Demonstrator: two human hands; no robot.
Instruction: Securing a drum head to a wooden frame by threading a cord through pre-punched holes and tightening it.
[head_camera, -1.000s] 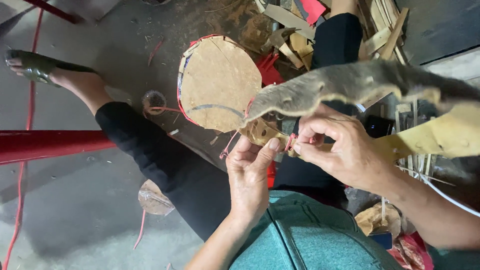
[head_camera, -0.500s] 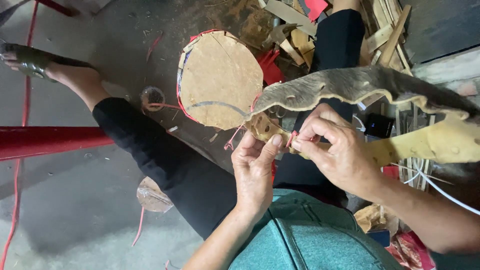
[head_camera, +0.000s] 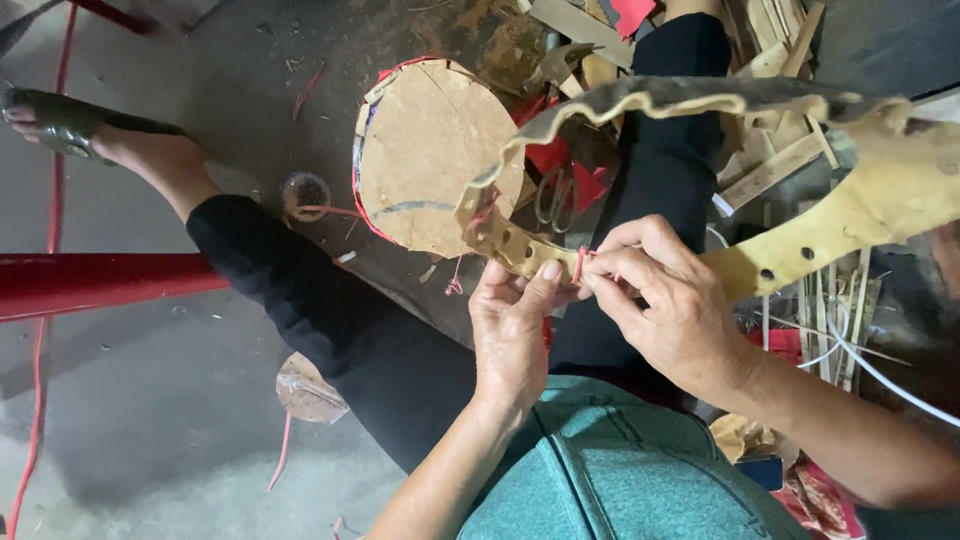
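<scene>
Left to right, I log: round tan cardboard disc with red edging (head_camera: 430, 150) on the concrete floor (head_camera: 150, 420); left hand (head_camera: 515, 335), thumb pressed on the curved yellowish perforated rawhide strip (head_camera: 800, 235); thin red cord (head_camera: 579, 263) pinched shut between right hand (head_camera: 665, 305) fingers (head_camera: 605, 290).

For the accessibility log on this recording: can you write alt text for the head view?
Two bare hands work a thin red cord through a curved, tan hide strip with punched holes; the left hand pinches the strip while the right hand grips the cord. Below lie a round cardboard disc and wood scraps.
</scene>
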